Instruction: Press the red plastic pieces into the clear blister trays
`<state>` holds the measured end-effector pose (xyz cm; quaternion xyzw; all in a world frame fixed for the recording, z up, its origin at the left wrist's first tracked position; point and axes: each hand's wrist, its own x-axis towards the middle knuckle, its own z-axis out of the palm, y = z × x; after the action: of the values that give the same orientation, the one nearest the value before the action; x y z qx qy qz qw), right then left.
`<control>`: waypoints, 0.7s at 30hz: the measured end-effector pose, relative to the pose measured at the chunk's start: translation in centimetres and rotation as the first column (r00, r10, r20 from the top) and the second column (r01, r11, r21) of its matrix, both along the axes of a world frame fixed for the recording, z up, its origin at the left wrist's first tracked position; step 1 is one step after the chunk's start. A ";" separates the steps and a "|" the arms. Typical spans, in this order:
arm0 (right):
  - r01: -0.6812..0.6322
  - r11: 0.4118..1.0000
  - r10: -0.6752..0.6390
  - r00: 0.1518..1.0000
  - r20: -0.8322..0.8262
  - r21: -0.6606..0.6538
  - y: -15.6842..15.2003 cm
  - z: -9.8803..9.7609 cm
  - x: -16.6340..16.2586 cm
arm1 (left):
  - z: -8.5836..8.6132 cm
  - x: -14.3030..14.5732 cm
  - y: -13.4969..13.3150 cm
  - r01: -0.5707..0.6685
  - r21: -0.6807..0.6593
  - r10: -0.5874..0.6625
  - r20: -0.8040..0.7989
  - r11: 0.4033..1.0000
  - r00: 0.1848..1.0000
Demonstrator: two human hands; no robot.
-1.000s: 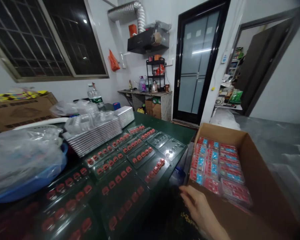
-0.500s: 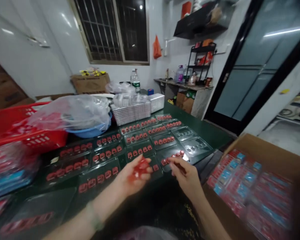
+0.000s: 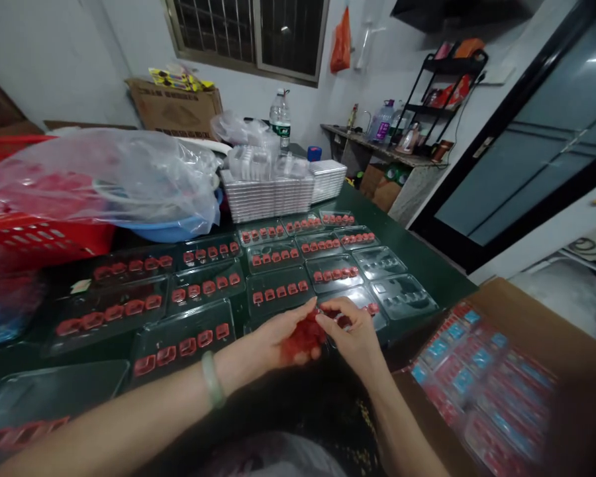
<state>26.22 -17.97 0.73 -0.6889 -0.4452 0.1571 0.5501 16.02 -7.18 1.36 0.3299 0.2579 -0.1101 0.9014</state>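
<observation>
My left hand (image 3: 295,338), with a pale green bangle at its wrist, is cupped palm up around several small glossy red pieces (image 3: 305,334). The fingertips of my right hand (image 3: 352,331) meet the left one, pinching a red piece at the edge of the palm; blur and the fingers hide its exact shape. Under and beyond both hands lie clear plastic trays (image 3: 281,278), most with a row of red pieces in their slots. One tray (image 3: 404,298) to the right shows bare slots. The tray just behind my right hand is partly hidden, with red pieces at its right end.
Stacked clear trays (image 3: 271,199) stand at the back of the dark green table (image 3: 427,262). At the left are a red basket (image 3: 54,238) and a blue basin (image 3: 179,228) under plastic bags. A cardboard box (image 3: 514,305) of red and blue packs stands at the right.
My right hand has come from the tray on the right to my left hand, and its fingers now meet the red pieces there. The view has tilted down.
</observation>
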 end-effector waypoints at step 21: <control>0.077 0.997 -0.075 0.993 0.096 -0.022 1.1 -1.3 -0.4 | -0.6 0.1 -0.7 -0.194 0.228 0.163 0.151 0.954 0.975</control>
<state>25.79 -16.91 -0.59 -0.7191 -0.4422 0.1089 0.5249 16.09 -7.87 0.79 0.4187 0.2386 0.0259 0.8758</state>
